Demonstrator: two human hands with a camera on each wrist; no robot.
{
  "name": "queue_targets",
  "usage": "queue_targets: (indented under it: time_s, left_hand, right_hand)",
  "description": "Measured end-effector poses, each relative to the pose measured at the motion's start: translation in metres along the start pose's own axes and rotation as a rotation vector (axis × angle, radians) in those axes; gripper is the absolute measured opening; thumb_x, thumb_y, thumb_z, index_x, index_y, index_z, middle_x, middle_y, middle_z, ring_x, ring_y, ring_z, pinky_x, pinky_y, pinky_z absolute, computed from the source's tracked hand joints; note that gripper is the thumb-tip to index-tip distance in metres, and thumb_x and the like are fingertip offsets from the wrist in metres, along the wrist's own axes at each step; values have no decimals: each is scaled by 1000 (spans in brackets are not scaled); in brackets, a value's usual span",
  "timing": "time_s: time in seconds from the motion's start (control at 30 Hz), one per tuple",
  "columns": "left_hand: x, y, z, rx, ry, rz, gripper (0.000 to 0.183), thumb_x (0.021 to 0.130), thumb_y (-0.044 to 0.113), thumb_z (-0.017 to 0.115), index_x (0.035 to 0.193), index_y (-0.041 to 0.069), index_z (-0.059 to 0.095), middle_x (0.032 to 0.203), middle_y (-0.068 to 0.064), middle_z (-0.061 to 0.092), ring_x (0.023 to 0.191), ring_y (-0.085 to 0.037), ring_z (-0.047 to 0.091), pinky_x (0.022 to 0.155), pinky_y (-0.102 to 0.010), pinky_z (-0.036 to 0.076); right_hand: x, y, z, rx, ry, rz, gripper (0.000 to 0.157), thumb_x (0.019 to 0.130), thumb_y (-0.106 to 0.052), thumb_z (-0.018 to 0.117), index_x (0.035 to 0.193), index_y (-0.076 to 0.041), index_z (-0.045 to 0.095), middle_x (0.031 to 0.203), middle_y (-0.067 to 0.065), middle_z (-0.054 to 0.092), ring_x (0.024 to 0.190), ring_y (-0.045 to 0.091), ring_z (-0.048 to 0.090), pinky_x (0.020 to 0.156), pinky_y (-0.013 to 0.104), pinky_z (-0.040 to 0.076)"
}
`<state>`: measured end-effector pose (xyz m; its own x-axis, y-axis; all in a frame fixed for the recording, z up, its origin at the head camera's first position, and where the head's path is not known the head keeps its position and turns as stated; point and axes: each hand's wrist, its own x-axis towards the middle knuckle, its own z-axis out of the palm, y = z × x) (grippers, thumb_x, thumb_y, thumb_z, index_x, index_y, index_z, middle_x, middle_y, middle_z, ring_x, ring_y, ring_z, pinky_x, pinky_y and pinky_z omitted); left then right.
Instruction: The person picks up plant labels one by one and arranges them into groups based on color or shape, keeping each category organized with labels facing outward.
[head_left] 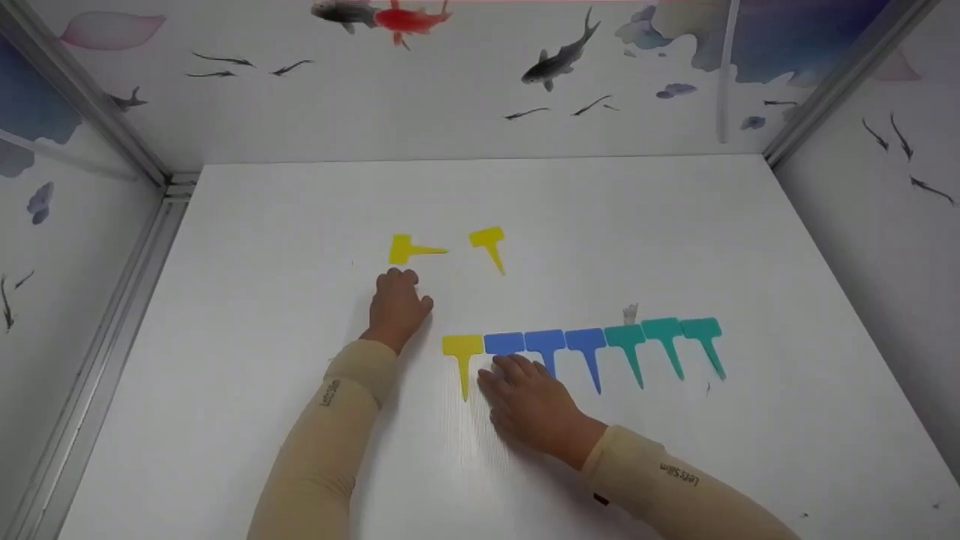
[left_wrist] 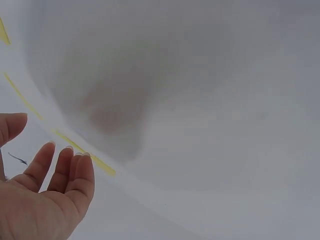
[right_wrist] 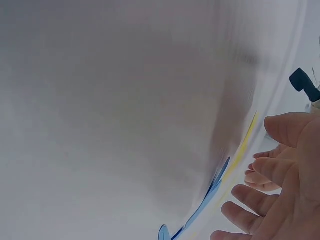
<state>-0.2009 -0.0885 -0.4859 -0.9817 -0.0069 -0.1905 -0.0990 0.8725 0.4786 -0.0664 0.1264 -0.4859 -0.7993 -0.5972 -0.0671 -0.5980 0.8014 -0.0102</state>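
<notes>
Left hand (head_left: 397, 306) held just on the near side of sideways yellow tag (head_left: 402, 249), fingers loosely bent, thumb apart, nothing pinched. Upright yellow tag (head_left: 463, 346) laid just left of leftmost blue tag (head_left: 504, 343). Loose yellow tag (head_left: 487, 238) laid farther back. Leftmost blue tag partly covered by right hand (head_left: 534, 406), fingers loosely spread; contact can't be told. Two more blue tags (head_left: 585, 340), three green tags (head_left: 663, 328) lined up rightward.

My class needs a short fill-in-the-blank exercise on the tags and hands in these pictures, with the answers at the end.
1. The long row of tags holds ____ tags in all.
2. In the head view, the row's leftmost tag is ____.
3. The right hand partly covers a ____ tag.
4. The ____ hand is nearer the two loose yellow tags.

Missing words: seven; yellow; blue; left.
</notes>
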Motion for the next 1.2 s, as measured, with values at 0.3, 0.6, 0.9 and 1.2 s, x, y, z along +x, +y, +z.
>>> queue_targets:
  time_s: [0.3,0.6,0.9,1.2]
  left_hand:
    - [25,-19,-14,-8,48,-55,45,94,19,58,132,-4,50,125,-20,47,118,-31,44,103,-42,42]
    - [41,-30,-16,2,45,-64,49,95,19,56,136,-5,46,132,-23,45,125,-34,40,109,-43,36]
    - [53,-34,-11,-8,63,-24,48,94,16,57,134,-7,46,130,-24,44,123,-35,40,106,-44,38]
    - [62,-26,-12,10,33,29,53,93,11,57,143,1,42,135,-22,40,126,-34,37,106,-44,39]
  right_hand:
    - [2,-5,2,17,-19,-35,51,95,-35,55,143,-19,44,142,7,48,131,28,44,104,48,41]
    - [3,-5,5,60,-65,-44,51,96,-35,55,145,-22,43,143,6,46,133,28,42,105,50,39]
    - [6,-6,7,53,-34,-90,50,94,-31,60,141,-22,46,137,7,50,127,27,46,100,49,45]
    - [7,-7,8,99,-57,-77,46,96,-30,57,141,-24,48,137,7,50,127,27,47,100,52,44]
